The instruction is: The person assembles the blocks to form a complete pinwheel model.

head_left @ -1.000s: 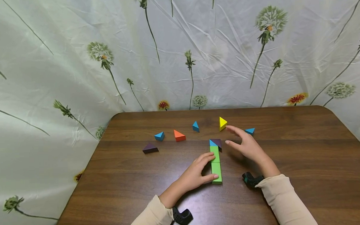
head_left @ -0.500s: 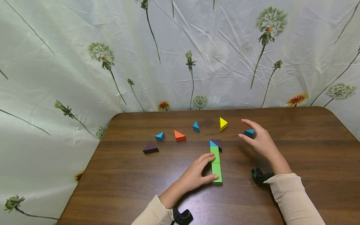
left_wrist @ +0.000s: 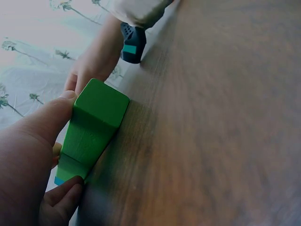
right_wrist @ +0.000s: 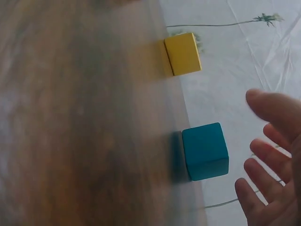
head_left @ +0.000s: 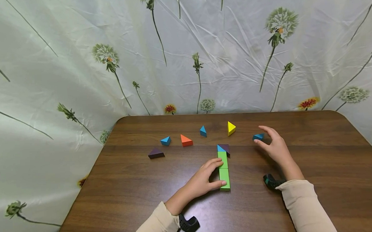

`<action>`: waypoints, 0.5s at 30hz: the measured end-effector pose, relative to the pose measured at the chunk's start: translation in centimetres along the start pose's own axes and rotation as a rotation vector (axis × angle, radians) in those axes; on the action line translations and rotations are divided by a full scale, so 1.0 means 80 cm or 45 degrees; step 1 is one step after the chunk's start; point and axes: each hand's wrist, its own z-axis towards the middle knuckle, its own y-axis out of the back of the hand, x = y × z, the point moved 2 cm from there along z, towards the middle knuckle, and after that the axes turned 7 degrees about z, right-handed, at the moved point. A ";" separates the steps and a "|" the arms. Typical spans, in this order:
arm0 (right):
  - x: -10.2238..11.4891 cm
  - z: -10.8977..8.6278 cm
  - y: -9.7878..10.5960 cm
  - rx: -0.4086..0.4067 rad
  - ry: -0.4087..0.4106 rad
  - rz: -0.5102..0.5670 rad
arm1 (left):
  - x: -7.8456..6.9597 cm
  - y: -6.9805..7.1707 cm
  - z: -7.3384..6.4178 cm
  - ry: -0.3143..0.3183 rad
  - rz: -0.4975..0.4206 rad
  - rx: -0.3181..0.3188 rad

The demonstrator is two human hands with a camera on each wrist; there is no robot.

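Note:
My left hand (head_left: 200, 180) rests its fingertips and thumb along the left side of two green blocks (head_left: 224, 177), which lie end to end. At their far end, a small blue triangular block (head_left: 220, 148) and a dark purple one (head_left: 225, 147) sit together. Over on the right, my right hand (head_left: 277, 148) is spread beside another blue triangular block (head_left: 258, 136). In the right wrist view this teal-looking blue block (right_wrist: 205, 151) stands apart from the fingers (right_wrist: 268, 179), with the yellow block (right_wrist: 183, 54) beyond it.
Across the back of the brown table (head_left: 130, 186) lie a yellow triangular block (head_left: 231, 128), blue ones (head_left: 203, 131) (head_left: 165, 141), an orange-red one (head_left: 186, 140) and a dark purple one (head_left: 156, 153). Behind the table hangs a flower-patterned cloth (head_left: 232, 42).
My right hand has moved rightward from near the yellow block to the right-hand blue block, and that block is now more visible. The left hand stays on the green blocks.

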 end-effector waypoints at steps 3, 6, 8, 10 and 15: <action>-0.006 0.000 0.000 -0.008 -0.025 0.004 | -0.001 0.000 0.000 -0.005 0.001 -0.003; -0.011 -0.001 -0.001 -0.016 -0.042 -0.005 | -0.001 0.000 0.000 -0.010 0.002 -0.007; -0.013 -0.001 -0.003 -0.014 -0.056 -0.006 | 0.000 0.000 0.000 -0.014 0.003 -0.009; -0.016 -0.001 -0.004 -0.012 -0.075 0.000 | 0.000 0.000 0.000 -0.015 0.005 -0.011; -0.021 0.000 -0.005 -0.014 -0.131 0.038 | 0.000 0.000 0.000 -0.019 0.012 -0.018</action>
